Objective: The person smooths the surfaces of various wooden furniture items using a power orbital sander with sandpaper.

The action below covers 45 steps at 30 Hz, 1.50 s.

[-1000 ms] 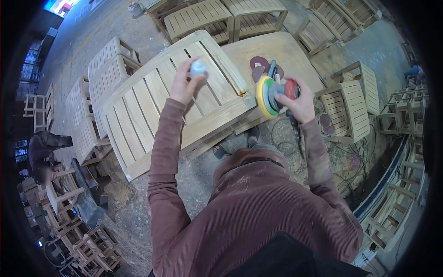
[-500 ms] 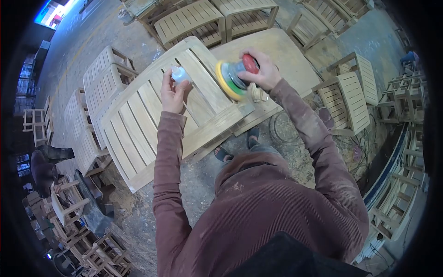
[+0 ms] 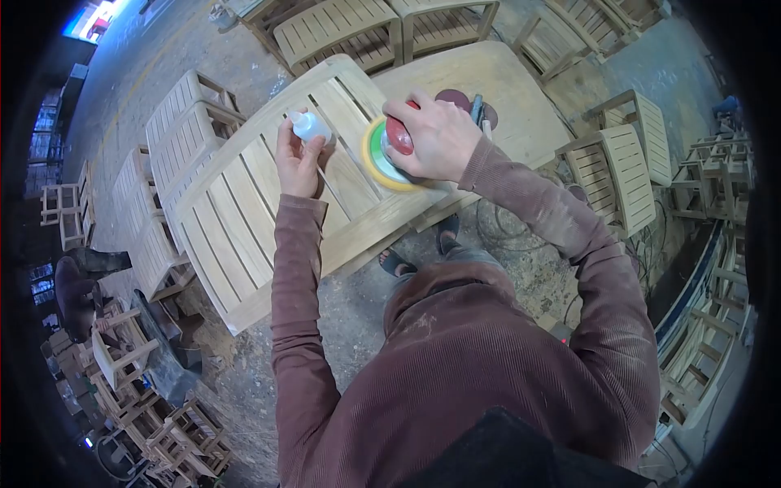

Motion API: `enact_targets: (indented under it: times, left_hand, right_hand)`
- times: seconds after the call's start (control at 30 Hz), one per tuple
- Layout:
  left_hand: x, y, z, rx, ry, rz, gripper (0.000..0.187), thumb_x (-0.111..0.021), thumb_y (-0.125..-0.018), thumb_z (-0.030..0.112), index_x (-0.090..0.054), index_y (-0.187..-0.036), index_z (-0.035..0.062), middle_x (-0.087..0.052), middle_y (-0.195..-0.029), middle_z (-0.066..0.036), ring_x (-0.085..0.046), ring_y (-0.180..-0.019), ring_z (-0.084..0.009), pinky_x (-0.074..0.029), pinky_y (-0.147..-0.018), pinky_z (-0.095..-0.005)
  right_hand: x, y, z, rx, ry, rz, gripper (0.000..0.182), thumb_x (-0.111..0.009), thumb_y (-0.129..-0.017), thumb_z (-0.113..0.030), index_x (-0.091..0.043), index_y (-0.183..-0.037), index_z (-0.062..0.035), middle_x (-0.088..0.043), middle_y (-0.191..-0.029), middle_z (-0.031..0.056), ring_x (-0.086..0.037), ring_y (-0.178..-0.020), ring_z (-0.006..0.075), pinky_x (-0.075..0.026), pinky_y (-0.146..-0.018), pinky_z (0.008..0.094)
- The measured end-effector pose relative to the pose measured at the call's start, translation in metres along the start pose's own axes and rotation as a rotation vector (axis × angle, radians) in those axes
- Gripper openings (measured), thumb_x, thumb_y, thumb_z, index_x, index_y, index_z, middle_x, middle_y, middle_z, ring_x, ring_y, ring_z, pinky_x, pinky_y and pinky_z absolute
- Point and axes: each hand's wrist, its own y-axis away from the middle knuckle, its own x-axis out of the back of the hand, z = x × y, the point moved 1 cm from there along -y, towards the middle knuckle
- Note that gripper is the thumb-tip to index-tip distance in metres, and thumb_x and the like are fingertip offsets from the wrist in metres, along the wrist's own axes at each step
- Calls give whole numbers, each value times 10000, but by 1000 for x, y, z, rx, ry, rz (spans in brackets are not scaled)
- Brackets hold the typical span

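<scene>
My left hand (image 3: pixel 299 163) is wrapped round a small white bottle (image 3: pixel 311 127) with its nozzle pointing up and left, above the slatted wooden panel (image 3: pixel 244 191). My right hand (image 3: pixel 439 138) grips the red top of a round sander (image 3: pixel 399 137). Its yellow and green pad is at the panel's right end; whether the whole pad touches the wood cannot be told. The panel rests on a wooden table (image 3: pixel 521 106). Beyond my right hand, dark round sanding discs (image 3: pixel 453 99) and a grey tool (image 3: pixel 477 107) lie on that table.
Slatted wooden chairs stand at the left (image 3: pixel 177 130), behind the table (image 3: pixel 338 37) and at the right (image 3: pixel 606 171). A hose (image 3: pixel 496 232) lies on the floor below the table. At the far left is another person (image 3: pixel 75 289), near wooden frames.
My right hand has brought the sander left and down, from a tilted position to a flatter one over the panel's right end. The discs and grey tool have come into view.
</scene>
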Motion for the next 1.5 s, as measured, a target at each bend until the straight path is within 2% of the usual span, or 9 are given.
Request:
enact_targets:
  times: [0.5, 0.83, 0.87, 1.0, 1.03, 1.1, 1.2, 1.33, 1.5]
  left_hand:
    - [14, -3, -5, -37, 247, 90, 434, -592, -860, 30, -426, -1260, 61, -538, -1058, -27, -557, -861, -105, -484, -643, -217]
    - [12, -4, -2, -28, 252, 118, 414, -578, -873, 42, -428, -1259, 50, -546, -1042, -40, -562, -866, -113, -485, -638, -216]
    - [16, -5, -4, -13, 238, 66, 426, -578, -880, 61, -427, -1278, 79, -544, -1122, -44, -555, -985, -150, -486, -787, -285]
    - [16, 0, -11, -100, 175, 55, 450, -596, -860, 28, -420, -1275, 40, -528, -1152, -93, -514, -1080, -187, -413, -950, -345]
    - [15, 1, -10, -92, 164, 42, 450, -596, -860, 28, -420, -1275, 40, -528, -1152, -93, -514, -1080, -187, -413, -950, -345]
    - [17, 1, -11, -132, 77, 65, 469, -615, -848, 25, -423, -1275, 44, -526, -1159, -98, -516, -1078, -186, -414, -946, -336]
    - [12, -6, -13, -147, 32, 82, 476, -637, -832, 24, -432, -1261, 47, -534, -1144, -92, -517, -1070, -185, -405, -952, -337]
    - [6, -4, -11, -167, -106, 114, 497, -675, -803, 17, -434, -1237, 44, -532, -1110, -79, -531, -1031, -181, -436, -905, -317]
    - [0, -5, -12, -137, -152, 141, 487, -673, -799, 12, -441, -1227, 42, -535, -1104, -91, -534, -1027, -189, -434, -907, -321]
  right_hand:
    - [-11, -6, -38, 58, 193, -59, 338, -617, -769, -263, -519, -1057, -116, -532, -909, 219, -613, -659, 387, -528, -563, 452]
    - [-5, -3, -50, 24, 145, -77, 376, -593, -770, -250, -496, -1100, -97, -521, -983, 246, -616, -807, 418, -521, -656, 477]
    - [-3, 3, -53, 53, 130, -143, 388, -594, -767, -251, -495, -1110, -98, -521, -988, 248, -615, -810, 418, -522, -672, 473]
    - [-4, 3, -35, 32, 94, -82, 379, -610, -757, -278, -513, -1086, -115, -537, -950, 208, -625, -738, 383, -528, -639, 456]
    - [-3, -1, -26, 5, 99, -17, 363, -616, -757, -292, -524, -1063, -121, -548, -900, 172, -628, -695, 356, -528, -585, 452]
    - [1, 2, -1, -85, 60, -65, 418, -628, -756, -348, -518, -1082, -110, -559, -914, 171, -628, -758, 348, -523, -645, 438]
    - [4, 21, 40, -214, -71, -71, 513, -678, -723, -407, -514, -1078, -75, -560, -895, 160, -601, -877, 331, -482, -760, 399]
    - [-33, 53, 115, -316, -424, -51, 489, -688, -713, -402, -545, -1035, -63, -597, -891, 145, -612, -853, 287, -476, -756, 375]
    - [-88, 96, 152, -510, -1140, -217, 270, -666, -784, -243, -536, -911, -43, -457, -775, 6, -440, -752, 105, -374, -696, 237]
